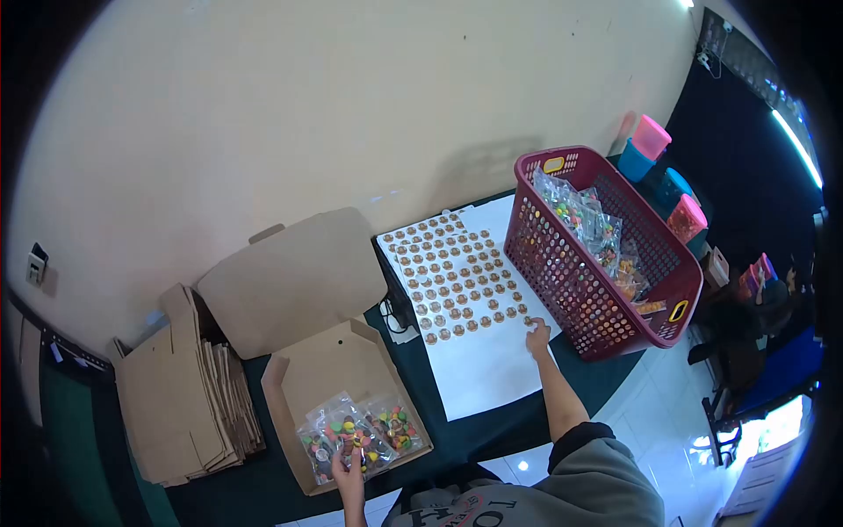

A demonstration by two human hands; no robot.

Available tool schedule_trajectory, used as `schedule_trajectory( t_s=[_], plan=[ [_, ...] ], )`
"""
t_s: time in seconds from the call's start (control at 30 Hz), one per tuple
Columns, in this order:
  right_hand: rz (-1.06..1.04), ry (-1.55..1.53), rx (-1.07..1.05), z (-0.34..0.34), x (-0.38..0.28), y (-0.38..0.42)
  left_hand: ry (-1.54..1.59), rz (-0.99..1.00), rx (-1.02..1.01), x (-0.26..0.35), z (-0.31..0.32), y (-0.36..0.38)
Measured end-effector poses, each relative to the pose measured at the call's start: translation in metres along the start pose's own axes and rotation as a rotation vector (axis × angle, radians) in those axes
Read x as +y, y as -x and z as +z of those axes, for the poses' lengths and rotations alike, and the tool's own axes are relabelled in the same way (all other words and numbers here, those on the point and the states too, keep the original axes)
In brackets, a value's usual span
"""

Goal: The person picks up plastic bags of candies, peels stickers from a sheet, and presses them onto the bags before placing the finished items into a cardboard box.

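Clear bags of colourful candies (394,427) lie in the near part of an open cardboard box (320,358). My left hand (349,479) is at these bags, its fingers closed on the nearest one. On the table to the right is a white sheet (479,378) with rows of round brown stickers (452,283). My right hand (538,337) touches the sheet beside the last sticker of the lowest row, thumb and forefinger close together. Whether a sticker is between those fingertips is too small to tell.
A maroon basket (597,290) of filled bags (580,215) stands right of the sheet. Pink (651,136) and blue tubs (636,162) are behind it. Folded cardboard boxes (167,404) are stacked at the left. A wall (290,114) rises behind the table.
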State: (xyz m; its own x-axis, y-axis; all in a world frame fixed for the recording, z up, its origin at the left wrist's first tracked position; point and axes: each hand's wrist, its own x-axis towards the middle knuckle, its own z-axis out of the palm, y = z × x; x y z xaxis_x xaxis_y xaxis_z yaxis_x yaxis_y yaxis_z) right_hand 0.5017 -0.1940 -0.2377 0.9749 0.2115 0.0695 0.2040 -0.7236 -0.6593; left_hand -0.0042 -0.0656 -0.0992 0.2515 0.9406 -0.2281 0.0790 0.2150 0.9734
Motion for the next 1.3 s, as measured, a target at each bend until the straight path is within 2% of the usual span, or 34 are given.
schedule_trajectory(
  t_s=[0.17, 0.23, 0.37, 0.43, 0.5, 0.6, 0.67, 0.7, 0.8, 0.9, 0.93, 0.97, 1.03, 1.1, 1.17, 1.3],
  plan=[
    [0.024, -0.018, -0.010, -0.003, -0.002, -0.001, -0.065, 0.040, -0.052, 0.018, 0.024, -0.002],
    [-0.095, 0.003, 0.001, -0.003, 0.001, -0.002, -0.079, 0.048, -0.113, 0.025, 0.034, -0.002],
    [-0.162, 0.043, 0.026, -0.012, -0.016, 0.006, -0.093, 0.070, -0.240, 0.024, 0.053, -0.005],
    [-0.245, 0.118, -0.056, -0.017, -0.025, 0.008, -0.041, 0.085, -0.253, 0.035, 0.070, -0.001],
    [-0.232, 0.108, -0.076, -0.020, -0.026, 0.012, -0.044, 0.020, -0.277, 0.056, 0.082, 0.012],
    [-0.311, 0.056, -0.009, -0.020, -0.030, 0.012, -0.028, 0.050, -0.368, 0.067, 0.094, 0.026],
    [-0.186, -0.039, -0.031, -0.019, -0.028, 0.008, 0.016, 0.038, -0.412, 0.064, 0.102, 0.031],
    [-0.192, -0.051, -0.026, -0.020, -0.028, 0.008, 0.014, 0.052, -0.409, 0.059, 0.103, 0.033],
    [-0.289, -0.084, 0.059, -0.021, -0.030, 0.011, 0.011, 0.039, -0.389, 0.051, 0.105, 0.039],
    [-0.340, -0.198, 0.018, -0.028, -0.030, 0.019, 0.007, -0.016, -0.399, 0.053, 0.103, 0.043],
    [-0.098, -0.459, -0.108, -0.035, -0.041, 0.027, 0.013, -0.020, -0.386, 0.056, 0.103, 0.044],
    [-0.106, -0.455, -0.126, -0.044, -0.050, 0.034, 0.055, -0.082, -0.426, 0.060, 0.103, 0.044],
    [0.031, -0.947, -0.335, -0.065, -0.072, 0.056, 0.139, -0.210, -0.489, 0.068, 0.098, 0.043],
    [0.165, -1.033, -0.540, -0.111, -0.125, 0.090, 0.355, -0.285, -0.572, 0.076, 0.095, 0.043],
    [0.182, -1.088, -0.685, -0.136, -0.158, 0.116, 0.426, -0.241, -0.637, 0.102, 0.098, 0.046],
    [0.104, -1.270, -0.888, -0.166, -0.201, 0.153, 0.504, -0.196, -0.541, 0.109, 0.107, 0.043]
  ],
)
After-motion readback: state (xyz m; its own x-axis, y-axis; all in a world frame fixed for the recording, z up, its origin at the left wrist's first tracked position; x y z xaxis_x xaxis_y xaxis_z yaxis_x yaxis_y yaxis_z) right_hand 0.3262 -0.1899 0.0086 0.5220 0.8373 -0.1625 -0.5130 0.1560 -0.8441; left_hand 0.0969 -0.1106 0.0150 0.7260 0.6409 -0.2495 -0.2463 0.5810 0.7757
